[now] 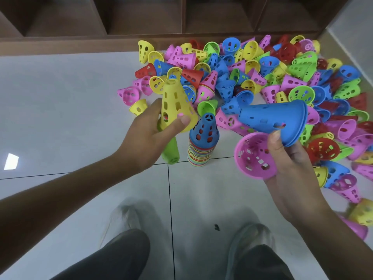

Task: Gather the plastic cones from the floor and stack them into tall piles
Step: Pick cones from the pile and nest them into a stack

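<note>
The left hand (149,126), left of the middle of the frame, grips a yellow cone (177,104). Its fingers curl round the cone and the thumb presses on the wide end. The cone's small end points up and away. A green cone (171,152) pokes out below this hand, but I cannot tell if the hand holds it too.

The right hand (288,158), right of the middle, holds two things. Its thumb pinches a few blue cones (270,116) that sit one inside another and lie on their side. A pink cone (254,156) rests in the palm with its open mouth facing the camera. How the other fingers lie is hidden behind the cones.

Between the hands, on the white floor (60,108), stands a tall pile (200,146) of many colours with a blue cone on top. The big heap of loose cones (262,73) fills the upper right of the frame, up against a brown shelf (141,17). Grey trouser legs and shoes show at the bottom.

The next step looks like dropping the yellow cone on the pile. To do it well, turn the wide mouth down, hold it right over the blue top, and lower it straight. Push gently so the pile does not tip. Then add the blue ones and the pink one the same way. Lots of cones are left, so the job is far from done.
</note>
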{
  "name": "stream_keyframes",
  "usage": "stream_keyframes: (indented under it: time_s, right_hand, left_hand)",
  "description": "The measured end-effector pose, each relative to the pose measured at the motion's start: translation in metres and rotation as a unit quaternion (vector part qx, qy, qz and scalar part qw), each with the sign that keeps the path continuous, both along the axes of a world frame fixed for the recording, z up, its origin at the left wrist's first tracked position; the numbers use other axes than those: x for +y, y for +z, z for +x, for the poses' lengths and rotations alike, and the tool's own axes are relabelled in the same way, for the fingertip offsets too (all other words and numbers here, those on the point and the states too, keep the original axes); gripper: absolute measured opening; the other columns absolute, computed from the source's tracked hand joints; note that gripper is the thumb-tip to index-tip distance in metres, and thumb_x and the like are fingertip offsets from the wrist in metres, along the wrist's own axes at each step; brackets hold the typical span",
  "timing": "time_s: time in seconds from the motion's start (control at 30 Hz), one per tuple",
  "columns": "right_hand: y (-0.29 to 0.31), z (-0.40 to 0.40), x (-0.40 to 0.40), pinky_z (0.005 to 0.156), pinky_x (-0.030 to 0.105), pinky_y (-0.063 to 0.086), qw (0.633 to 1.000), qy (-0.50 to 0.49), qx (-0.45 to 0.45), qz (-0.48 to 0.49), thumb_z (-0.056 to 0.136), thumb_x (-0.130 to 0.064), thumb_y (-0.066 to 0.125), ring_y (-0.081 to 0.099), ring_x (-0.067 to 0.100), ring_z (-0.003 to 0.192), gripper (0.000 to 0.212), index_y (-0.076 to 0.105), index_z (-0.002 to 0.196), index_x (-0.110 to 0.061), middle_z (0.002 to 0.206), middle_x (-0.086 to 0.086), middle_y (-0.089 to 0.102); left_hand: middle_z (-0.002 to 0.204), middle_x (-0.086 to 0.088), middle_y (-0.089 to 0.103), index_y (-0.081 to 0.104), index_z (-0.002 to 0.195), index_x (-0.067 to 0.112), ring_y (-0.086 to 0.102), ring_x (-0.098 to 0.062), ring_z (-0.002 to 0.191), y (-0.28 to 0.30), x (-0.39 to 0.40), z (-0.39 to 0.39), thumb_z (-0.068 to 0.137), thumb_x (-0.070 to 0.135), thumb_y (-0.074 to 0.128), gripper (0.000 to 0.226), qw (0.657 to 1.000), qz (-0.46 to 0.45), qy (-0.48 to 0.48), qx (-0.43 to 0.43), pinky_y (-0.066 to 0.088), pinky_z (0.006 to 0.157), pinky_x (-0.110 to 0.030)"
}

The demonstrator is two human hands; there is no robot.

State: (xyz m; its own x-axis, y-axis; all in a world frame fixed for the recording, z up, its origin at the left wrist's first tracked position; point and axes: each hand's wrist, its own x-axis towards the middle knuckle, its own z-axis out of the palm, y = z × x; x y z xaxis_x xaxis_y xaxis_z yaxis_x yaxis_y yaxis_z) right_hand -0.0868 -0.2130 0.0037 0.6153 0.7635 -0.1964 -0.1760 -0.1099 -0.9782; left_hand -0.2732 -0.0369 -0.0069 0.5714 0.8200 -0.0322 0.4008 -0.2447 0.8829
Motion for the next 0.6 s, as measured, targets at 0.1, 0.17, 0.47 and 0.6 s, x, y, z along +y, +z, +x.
stream_keyframes:
  time_s: [0.1,0.17,0.47,0.6]
  right_hand:
    - [0.001,0.002,0.001,0.107,0.054,0.047,1.0,-0.004,0.004,0.002,0.078,-0.053,0.062,0.061,0.023,0.124,0.06,0.061,0.132,-0.027,0.13,-0.003,0.067]
    - [0.002,0.004,0.002,0.105,0.053,0.049,1.0,-0.009,0.009,0.004,0.078,-0.053,0.063,0.061,0.025,0.124,0.057,0.063,0.13,-0.028,0.129,-0.002,0.067]
    - [0.004,0.005,0.007,0.101,0.044,0.053,0.999,-0.017,0.028,0.005,0.076,-0.051,0.064,0.061,0.024,0.124,0.057,0.063,0.128,-0.026,0.128,-0.001,0.069]
    - [0.006,0.004,0.007,0.095,0.039,0.055,0.999,-0.018,0.03,-0.001,0.078,-0.049,0.061,0.062,0.024,0.122,0.054,0.063,0.127,-0.026,0.126,-0.002,0.07]
  left_hand:
    - [0.108,0.015,0.066,0.057,0.119,0.036,0.061,-0.004,0.101,-0.004,0.005,0.011,0.089,0.068,0.048,0.045,0.998,0.048,-0.041,0.02,0.05,0.087,-0.031]
    - [0.109,0.008,0.061,0.055,0.118,0.033,0.056,-0.004,0.104,-0.01,0.009,0.018,0.086,0.074,0.044,0.054,0.995,0.061,-0.062,0.039,0.049,0.089,-0.038]
    - [0.118,0.008,0.04,0.05,0.129,0.043,0.048,-0.007,0.111,-0.024,0.018,0.039,0.069,0.085,0.05,0.074,0.984,0.05,-0.112,0.127,0.048,0.099,-0.04]
    - [0.123,0.006,0.039,0.048,0.135,0.038,0.053,-0.013,0.114,-0.031,0.016,0.038,0.068,0.088,0.056,0.083,0.979,0.061,-0.123,0.15,0.051,0.097,-0.043]
